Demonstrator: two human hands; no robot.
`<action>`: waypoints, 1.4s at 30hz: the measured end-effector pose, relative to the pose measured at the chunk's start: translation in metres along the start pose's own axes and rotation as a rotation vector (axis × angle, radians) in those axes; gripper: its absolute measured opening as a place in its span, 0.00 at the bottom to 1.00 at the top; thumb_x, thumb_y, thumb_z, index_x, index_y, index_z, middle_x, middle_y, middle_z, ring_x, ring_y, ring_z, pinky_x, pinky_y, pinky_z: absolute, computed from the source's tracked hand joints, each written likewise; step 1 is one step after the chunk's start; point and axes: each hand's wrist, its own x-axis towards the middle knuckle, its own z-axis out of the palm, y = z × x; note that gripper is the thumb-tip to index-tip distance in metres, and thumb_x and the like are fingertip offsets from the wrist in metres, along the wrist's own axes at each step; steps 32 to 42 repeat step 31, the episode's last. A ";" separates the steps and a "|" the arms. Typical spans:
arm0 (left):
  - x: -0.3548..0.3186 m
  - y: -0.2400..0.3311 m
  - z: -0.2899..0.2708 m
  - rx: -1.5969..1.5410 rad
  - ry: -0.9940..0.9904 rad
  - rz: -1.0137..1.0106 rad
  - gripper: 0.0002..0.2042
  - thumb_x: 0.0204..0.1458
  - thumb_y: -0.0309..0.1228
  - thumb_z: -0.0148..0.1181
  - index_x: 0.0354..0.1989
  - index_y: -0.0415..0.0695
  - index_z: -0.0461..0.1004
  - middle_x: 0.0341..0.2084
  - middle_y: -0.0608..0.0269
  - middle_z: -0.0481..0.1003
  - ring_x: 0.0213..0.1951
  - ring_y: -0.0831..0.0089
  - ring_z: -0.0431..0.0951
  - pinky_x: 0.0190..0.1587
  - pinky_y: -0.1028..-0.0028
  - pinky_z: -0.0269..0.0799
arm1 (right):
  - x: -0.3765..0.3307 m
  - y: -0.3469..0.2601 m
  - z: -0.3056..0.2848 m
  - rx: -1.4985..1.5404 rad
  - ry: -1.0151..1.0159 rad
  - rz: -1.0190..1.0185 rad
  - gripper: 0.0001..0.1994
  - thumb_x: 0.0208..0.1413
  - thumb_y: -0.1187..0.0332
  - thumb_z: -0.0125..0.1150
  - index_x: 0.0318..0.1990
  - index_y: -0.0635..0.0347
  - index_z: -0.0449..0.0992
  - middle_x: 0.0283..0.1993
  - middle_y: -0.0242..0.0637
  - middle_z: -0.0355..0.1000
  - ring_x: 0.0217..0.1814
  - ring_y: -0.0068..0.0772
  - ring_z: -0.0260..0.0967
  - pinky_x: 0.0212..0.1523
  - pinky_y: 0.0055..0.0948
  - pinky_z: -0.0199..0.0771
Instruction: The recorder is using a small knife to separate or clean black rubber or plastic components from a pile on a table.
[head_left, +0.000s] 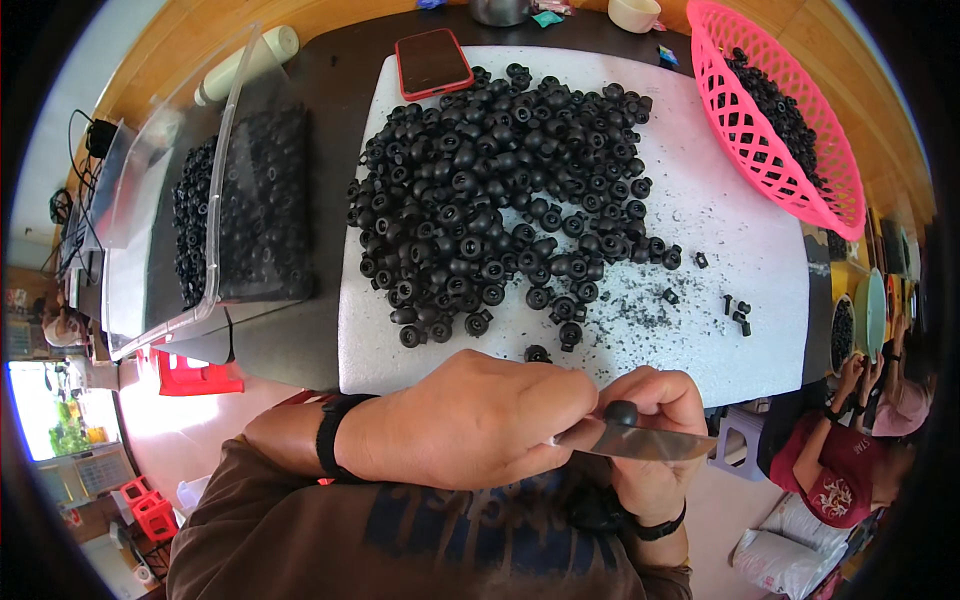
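My left hand is closed around the handle of a knife, its blade pointing right across my right hand. My right hand pinches a small black round piece between thumb and fingers, right beside the blade. Whether the edge touches the piece I cannot tell. Past my hands, a large heap of similar black round pieces with holes covers much of a white foam board. One single piece lies close to my left hand. Black crumbs and small cut-off bits are scattered on the board's right side.
A clear plastic bin of black pieces stands at the left. A pink lattice basket with more sits at the far right. A red-edged phone lies on the board's far edge. People work at the right.
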 end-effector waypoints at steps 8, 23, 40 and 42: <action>0.002 -0.002 0.005 0.079 0.113 0.089 0.09 0.41 0.26 0.62 0.24 0.42 0.66 0.15 0.63 0.68 0.17 0.63 0.70 0.16 0.70 0.63 | -0.002 0.002 -0.001 -0.028 -0.007 -0.033 0.15 0.46 0.83 0.58 0.40 0.65 0.62 0.39 0.44 0.65 0.39 0.28 0.65 0.44 0.24 0.66; 0.002 -0.003 0.007 0.058 0.109 0.083 0.09 0.42 0.27 0.62 0.24 0.42 0.65 0.15 0.62 0.68 0.17 0.63 0.71 0.16 0.69 0.63 | -0.006 0.002 0.001 0.039 0.019 0.002 0.16 0.44 0.83 0.61 0.39 0.64 0.63 0.39 0.44 0.65 0.38 0.26 0.66 0.41 0.22 0.68; 0.002 -0.002 0.007 0.083 0.099 0.076 0.09 0.43 0.28 0.61 0.24 0.42 0.65 0.15 0.62 0.68 0.18 0.63 0.71 0.16 0.69 0.63 | -0.006 0.004 0.001 0.044 0.039 -0.013 0.15 0.45 0.83 0.60 0.39 0.64 0.62 0.38 0.44 0.66 0.37 0.26 0.67 0.41 0.23 0.69; 0.002 -0.002 0.007 0.083 0.099 0.076 0.09 0.43 0.28 0.61 0.24 0.42 0.65 0.15 0.62 0.68 0.18 0.63 0.71 0.16 0.69 0.63 | -0.006 0.004 0.001 0.044 0.039 -0.013 0.15 0.45 0.83 0.60 0.39 0.64 0.62 0.38 0.44 0.66 0.37 0.26 0.67 0.41 0.23 0.69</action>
